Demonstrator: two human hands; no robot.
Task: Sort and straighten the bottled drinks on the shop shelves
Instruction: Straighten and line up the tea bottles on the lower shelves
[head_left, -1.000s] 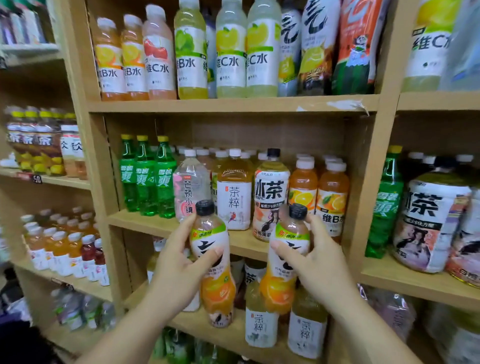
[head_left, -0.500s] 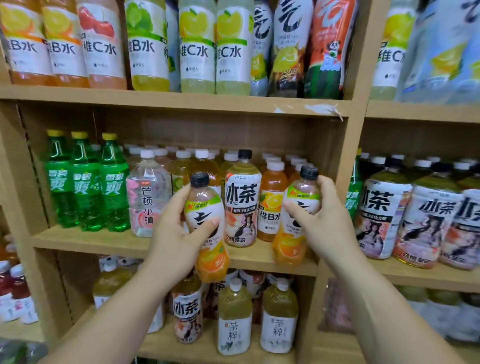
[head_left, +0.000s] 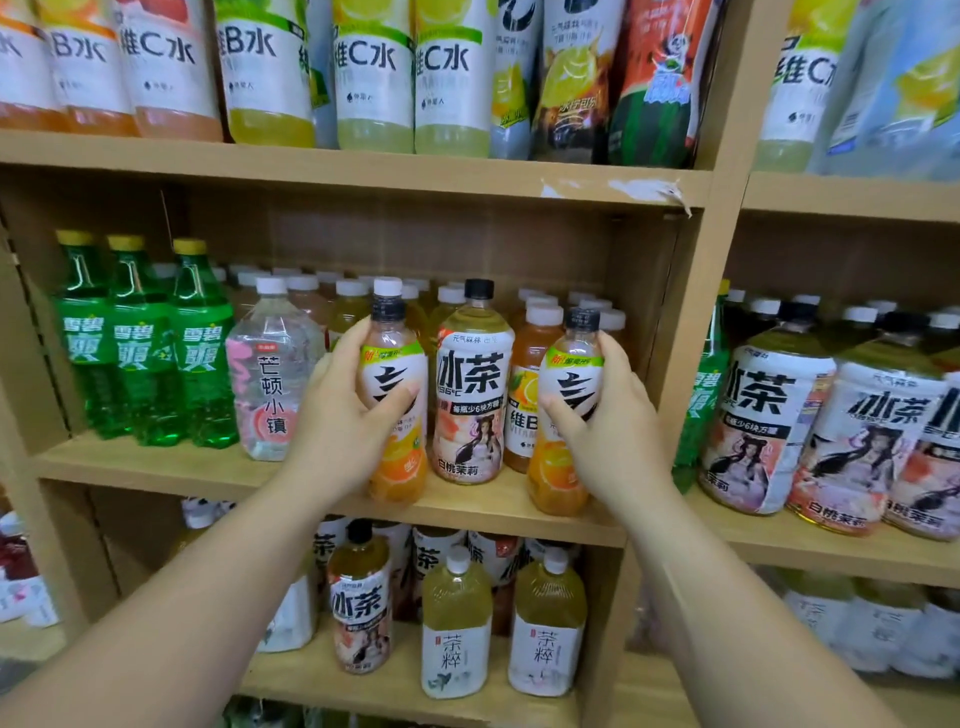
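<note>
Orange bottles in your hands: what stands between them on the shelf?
In the head view, a black-capped iced tea bottle stands between them, with an orange white-capped bottle beside it.

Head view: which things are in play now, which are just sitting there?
In play: left hand, left black-capped orange bottle, right hand, right black-capped orange bottle, middle shelf.
Idle: green Sprite bottles, iced tea bottle, clear water bottle, vitamin waters above.

The left forearm (head_left: 182, 597) and right forearm (head_left: 727, 597) are rising from the bottom corners of the frame toward its centre. The left hand (head_left: 337, 421) is curling round the left bottle (head_left: 399, 467), thumb across the front. Right of centre, the right hand (head_left: 610, 431) is gripping the right bottle (head_left: 558, 478) the same way.
</note>
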